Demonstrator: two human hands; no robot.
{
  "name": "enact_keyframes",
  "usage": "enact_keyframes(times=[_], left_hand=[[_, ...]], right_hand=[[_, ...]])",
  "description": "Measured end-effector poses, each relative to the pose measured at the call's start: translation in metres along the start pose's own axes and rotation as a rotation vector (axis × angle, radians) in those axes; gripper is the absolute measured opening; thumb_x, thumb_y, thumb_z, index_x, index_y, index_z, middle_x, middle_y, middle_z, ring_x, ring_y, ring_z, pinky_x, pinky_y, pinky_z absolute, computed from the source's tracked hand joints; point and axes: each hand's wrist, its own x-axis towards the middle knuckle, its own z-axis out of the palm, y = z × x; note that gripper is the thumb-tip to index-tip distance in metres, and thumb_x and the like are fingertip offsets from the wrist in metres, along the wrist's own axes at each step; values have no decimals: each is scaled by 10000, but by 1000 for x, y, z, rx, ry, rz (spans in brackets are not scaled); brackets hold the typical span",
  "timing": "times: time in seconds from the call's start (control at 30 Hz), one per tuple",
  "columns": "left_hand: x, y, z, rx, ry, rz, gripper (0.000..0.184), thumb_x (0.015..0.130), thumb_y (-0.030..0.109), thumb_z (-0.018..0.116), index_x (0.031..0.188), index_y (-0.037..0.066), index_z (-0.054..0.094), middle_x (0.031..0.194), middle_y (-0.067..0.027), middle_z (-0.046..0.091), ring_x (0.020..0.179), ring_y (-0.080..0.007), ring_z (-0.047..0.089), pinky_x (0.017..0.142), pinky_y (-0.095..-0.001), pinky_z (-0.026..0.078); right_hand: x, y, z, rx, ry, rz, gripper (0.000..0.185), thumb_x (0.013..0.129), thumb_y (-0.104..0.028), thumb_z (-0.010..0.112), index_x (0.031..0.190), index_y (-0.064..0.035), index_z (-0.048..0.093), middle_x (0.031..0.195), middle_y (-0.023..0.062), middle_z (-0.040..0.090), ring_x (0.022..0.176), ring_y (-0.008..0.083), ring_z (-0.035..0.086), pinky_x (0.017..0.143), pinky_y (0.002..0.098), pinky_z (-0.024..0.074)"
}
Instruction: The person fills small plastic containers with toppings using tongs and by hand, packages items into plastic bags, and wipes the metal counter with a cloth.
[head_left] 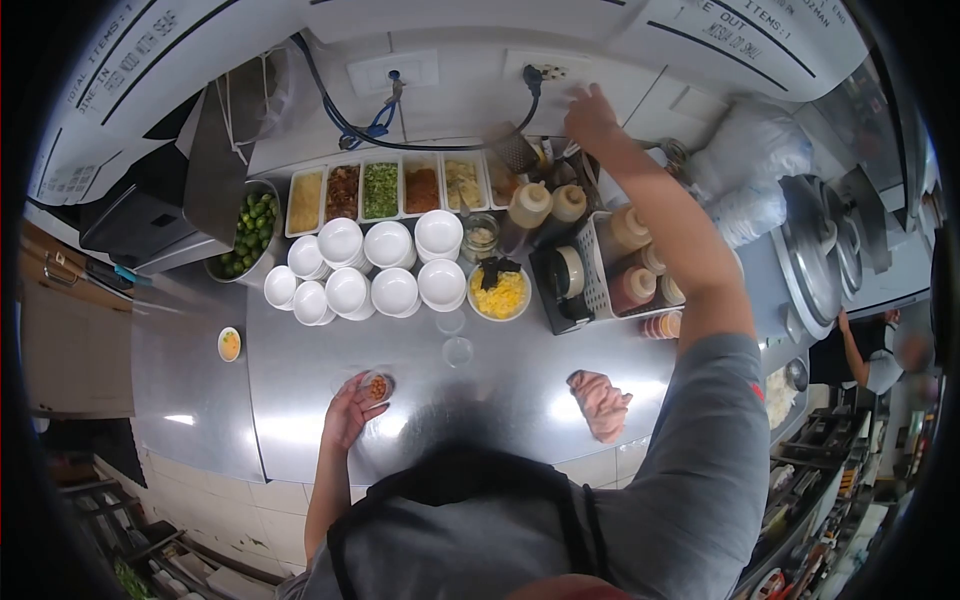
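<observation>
My left hand (347,414) is closed around a small clear cup (378,387) with reddish-brown bits in it, low over the steel counter's front part. My right hand (592,118) is stretched far back near the wall outlet, above the seasoning containers. Its fingers look loosely bent and a little apart, with nothing visible in them. Beyond my left hand, clear lids or cups (457,351) lie on the counter. Stacks of white bowls (348,291) stand behind, beside a bowl of yellow shreds topped with dark strips (498,291).
Trays of toppings (381,190) line the back. Squeeze bottles (633,288) stand in a white basket (600,262). A crumpled cloth (600,405) lies at front right, a small cup (229,344) at left. Green citrus (256,222) fills a tub. Another person (865,355) stands far right.
</observation>
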Motion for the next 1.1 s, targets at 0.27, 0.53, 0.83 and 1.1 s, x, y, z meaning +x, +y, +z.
enact_keyframes(times=[0.27,0.53,0.83,1.1], left_hand=[[1,-2,-2,16,-7,-3,425,906,287,419,1223,12,354,1082,-194,553,979,-296,575,783,-387,515],[1,-4,-1,24,18,13,407,912,271,407,1220,9,353,1090,-198,547,985,-304,571,786,-402,514],[2,-7,-7,4,17,3,392,888,273,452,1198,45,376,1122,-206,525,1000,-320,560,782,-410,515],[2,-9,-10,29,-37,6,382,884,279,464,1189,57,406,1130,-181,531,993,-298,567,793,-400,507]], right_hand=[[7,-42,9,213,-247,5,148,782,-198,537,850,-166,664,867,4,644,863,191,597,792,372,360],[22,-45,25,794,-65,-36,243,729,-249,617,948,-151,657,857,29,651,720,194,617,618,348,451],[37,-39,60,1020,-588,-92,383,836,-172,433,1209,-217,505,788,18,647,586,117,563,511,260,464],[-53,9,12,1131,-217,99,399,764,-210,563,1133,-61,541,738,74,623,605,142,574,518,267,461]])
